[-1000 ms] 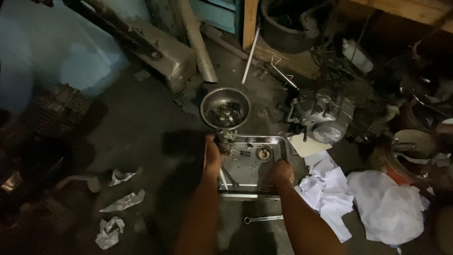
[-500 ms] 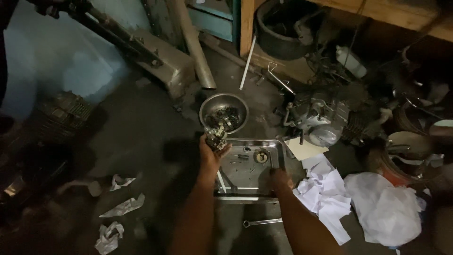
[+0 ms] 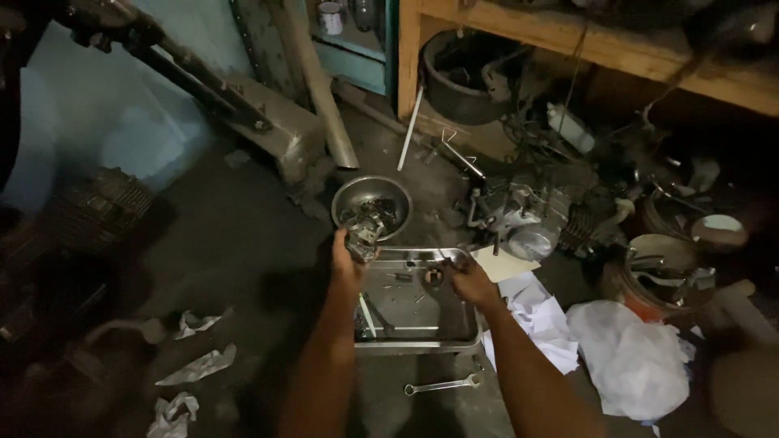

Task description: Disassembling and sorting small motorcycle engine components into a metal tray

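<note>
Both hands (image 3: pixel 406 264) have lifted above the steel tray (image 3: pixel 422 324).

Your tray (image 3: pixel 454 337) sits on the floor in front of you. The bowl (image 3: pixel 350 196) is behind it. 1 wrench (image 3: pixel 442 384) lies nearer you.

Dark, grimy concrete floor (image 3: pixel 243 268) with stuff all over: a rectangular steel tray (image 3: pixel 422 324), a round metal bowl (image 3: pixel 373 203) right behind it, a wrench (image 3: pixel 442 385) just in front, crumpled rags (image 3: pixel 195 365) off left, white paper and plastic (image 3: pixel 625 357) on the right, an engine (image 3: pixel 527 219) behind that
</note>
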